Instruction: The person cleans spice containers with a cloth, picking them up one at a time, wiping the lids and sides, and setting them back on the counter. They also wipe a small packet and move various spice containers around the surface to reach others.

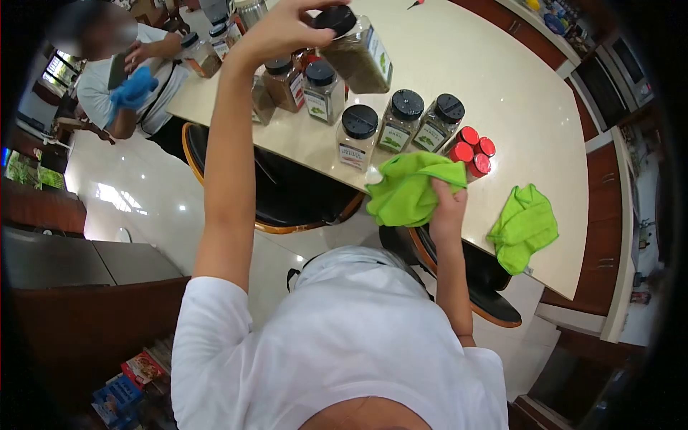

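My left hand (283,30) grips a large spice jar (362,61) by its black lid, holding it tilted above the table. Dried green herb shows through its clear wall. In my right hand (449,211) is a bunched green cloth (408,188), near the table's front edge. Just behind the cloth stand a jar with a white label (356,136), a basil jar (400,120) and another herb jar (438,122), all black-lidded. Several small red-capped bottles (473,150) cluster to their right. Left of these are a brown spice jar (284,84) and a green-labelled jar (324,91).
A second green cloth (527,228) lies over the right edge of the cream table (516,107). Black chairs (301,193) stand along the front edge. At the left, another person (129,79) holds a blue cloth (132,89) near more jars (201,56).
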Demonstrator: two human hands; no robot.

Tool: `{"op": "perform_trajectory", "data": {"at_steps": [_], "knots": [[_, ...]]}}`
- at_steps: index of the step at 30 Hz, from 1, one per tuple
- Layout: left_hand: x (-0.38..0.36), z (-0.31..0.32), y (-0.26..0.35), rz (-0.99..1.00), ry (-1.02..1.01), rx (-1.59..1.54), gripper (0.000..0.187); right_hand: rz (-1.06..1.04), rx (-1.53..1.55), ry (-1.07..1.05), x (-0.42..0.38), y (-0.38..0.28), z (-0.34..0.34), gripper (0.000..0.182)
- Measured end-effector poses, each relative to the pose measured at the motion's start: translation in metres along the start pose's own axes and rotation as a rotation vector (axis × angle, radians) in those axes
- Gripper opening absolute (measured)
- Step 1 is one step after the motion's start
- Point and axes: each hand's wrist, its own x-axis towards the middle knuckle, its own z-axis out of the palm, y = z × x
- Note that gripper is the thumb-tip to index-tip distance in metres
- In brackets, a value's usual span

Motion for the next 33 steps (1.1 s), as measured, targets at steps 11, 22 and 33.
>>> {"op": "perform_trajectory", "data": {"at_steps": [11, 22, 33], "knots": [[-0.032, 0.070, -0.006, 0.355, 0.058, -0.921, 0.068, -0.665, -0.805, -0.414, 0.025, -0.029, 0.078, 0.024], [-0.074, 0.170, 0.049, 0.191, 0.457, -0.769, 0.042, -0.172, -0.376, 0.134, 0.041, -0.088, 0.056, 0.038], [-0.074, 0.208, 0.058, 0.543, 0.205, -0.493, 0.042, -0.195, -0.539, -0.047, 0.002, -0.125, 0.000, 0.026]]}}
